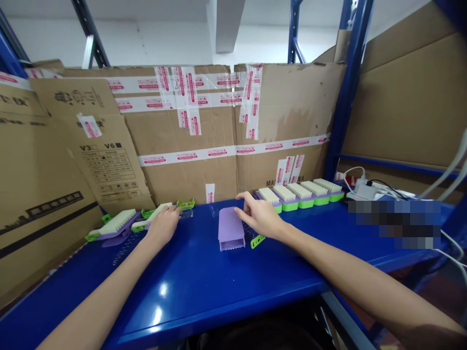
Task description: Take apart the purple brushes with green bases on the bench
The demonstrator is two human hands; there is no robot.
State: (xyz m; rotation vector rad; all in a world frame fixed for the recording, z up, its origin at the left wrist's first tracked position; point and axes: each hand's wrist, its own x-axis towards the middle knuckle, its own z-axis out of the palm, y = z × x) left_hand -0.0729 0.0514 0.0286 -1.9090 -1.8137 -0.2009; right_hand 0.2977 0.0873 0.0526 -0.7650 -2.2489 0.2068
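Observation:
My left hand [165, 224] lies at a green and white bristled brush piece [151, 217] on the left of the blue table; its fingertips reach toward a green part [186, 204], and what they hold, if anything, is hidden. A purple casing [231, 228] sits at the middle, its open end toward me. Just right of it is my right hand [260, 214], thumb and index finger apart with nothing visible between them, the thumb near the casing's edge. Under that hand lie a dark spring-like piece and a green part [257, 241].
Several bristled brushes with green and purple bases [301, 197] stand in a row at the back right. Another brush [116, 222] lies at the far left. Cardboard walls [189, 177] border the blue table [204, 287]. White cables and a plug [362, 187] are on the right.

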